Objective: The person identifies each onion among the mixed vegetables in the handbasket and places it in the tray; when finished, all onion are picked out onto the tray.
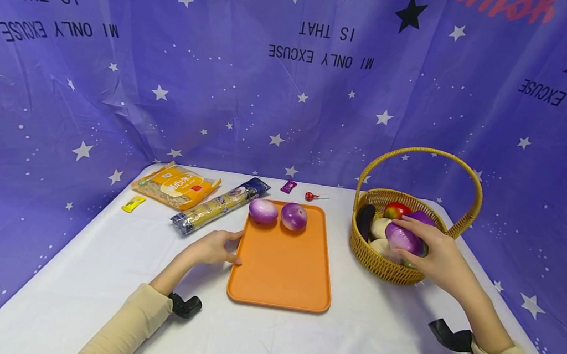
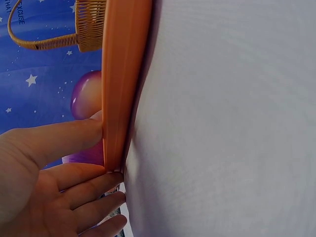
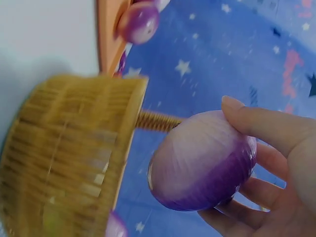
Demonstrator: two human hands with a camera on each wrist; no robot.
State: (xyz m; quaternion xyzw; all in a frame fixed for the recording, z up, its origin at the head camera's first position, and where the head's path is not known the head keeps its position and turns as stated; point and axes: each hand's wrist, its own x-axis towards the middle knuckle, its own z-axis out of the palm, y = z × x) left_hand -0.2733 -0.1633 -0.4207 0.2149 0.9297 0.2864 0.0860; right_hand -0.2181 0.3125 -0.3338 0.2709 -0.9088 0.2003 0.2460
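Note:
My right hand (image 1: 430,247) grips a purple and white onion (image 3: 202,160), thumb on one side and fingers on the other. In the head view it is over the woven basket (image 1: 381,269). A dark eggplant-like piece (image 1: 365,221), a red fruit (image 1: 397,210) and pale round pieces lie in the basket; others are partly hidden by the hand and onion. My left hand (image 1: 214,246) touches the left edge of the orange tray (image 1: 281,271), thumb at the rim and fingers extended against the outer side. Two purple and white onions, one left (image 1: 263,211) and one right (image 1: 293,217), sit at its far end.
Left of the tray lie a long pack of noodles (image 1: 221,205), an orange bag (image 1: 178,185) and a yellow candy (image 1: 133,204). Behind the tray are a purple candy (image 1: 289,187) and a red lollipop (image 1: 310,196). The basket's tall handle (image 1: 423,150) arches above its rim.

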